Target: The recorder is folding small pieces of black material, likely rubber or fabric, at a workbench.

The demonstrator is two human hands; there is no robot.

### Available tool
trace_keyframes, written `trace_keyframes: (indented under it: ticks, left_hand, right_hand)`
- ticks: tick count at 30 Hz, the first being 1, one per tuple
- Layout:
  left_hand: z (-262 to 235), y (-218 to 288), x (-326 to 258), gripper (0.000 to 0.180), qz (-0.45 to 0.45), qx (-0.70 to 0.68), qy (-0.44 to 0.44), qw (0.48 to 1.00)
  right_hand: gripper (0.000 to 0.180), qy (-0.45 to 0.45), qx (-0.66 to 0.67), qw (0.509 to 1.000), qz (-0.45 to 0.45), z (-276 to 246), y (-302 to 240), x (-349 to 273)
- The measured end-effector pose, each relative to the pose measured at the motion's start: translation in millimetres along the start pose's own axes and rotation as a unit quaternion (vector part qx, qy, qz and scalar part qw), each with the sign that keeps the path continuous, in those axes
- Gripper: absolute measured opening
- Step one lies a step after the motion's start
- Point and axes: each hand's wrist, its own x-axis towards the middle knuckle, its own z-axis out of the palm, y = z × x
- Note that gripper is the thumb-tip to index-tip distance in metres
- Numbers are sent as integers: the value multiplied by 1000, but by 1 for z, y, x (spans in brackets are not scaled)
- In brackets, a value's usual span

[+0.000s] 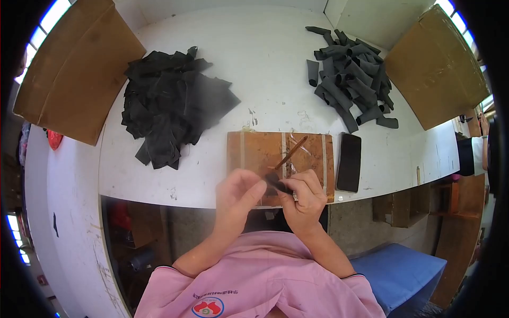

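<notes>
Between my two hands, above the near part of the brown board (254, 151), is a small black piece of sheet material (276, 183), partly hidden by fingers. My right hand (305, 200) pinches it between thumb and curled fingers. My left hand (237, 195), slightly blurred, has its thumb and fingertips closed at the piece's left end. A thin brown stick (292, 151) lies slanted on the board just beyond my hands. Flat black pieces (164, 100) form a heap at the far left. Dark grey rolled tubes (352, 74) are piled at the far right.
A black phone (349, 161) lies right of the board on the white table (265, 69). Cardboard panels (79, 69) (437, 66) stand at both sides. A blue-covered box or seat (400, 275) is below right, near an open carton (405, 205).
</notes>
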Motion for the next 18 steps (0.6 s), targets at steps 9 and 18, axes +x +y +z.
trace_keyframes:
  ticks: [9, 18]
  left_hand:
    - [1, 1, 0, 7, -118, -79, -7, 990]
    - [3, 1, -1, 9, -94, -45, -15, 994]
  right_hand:
    - [25, 12, -70, 992, -107, -2, 8, -3]
    - [26, 14, -66, 993, -101, -4, 13, -3]
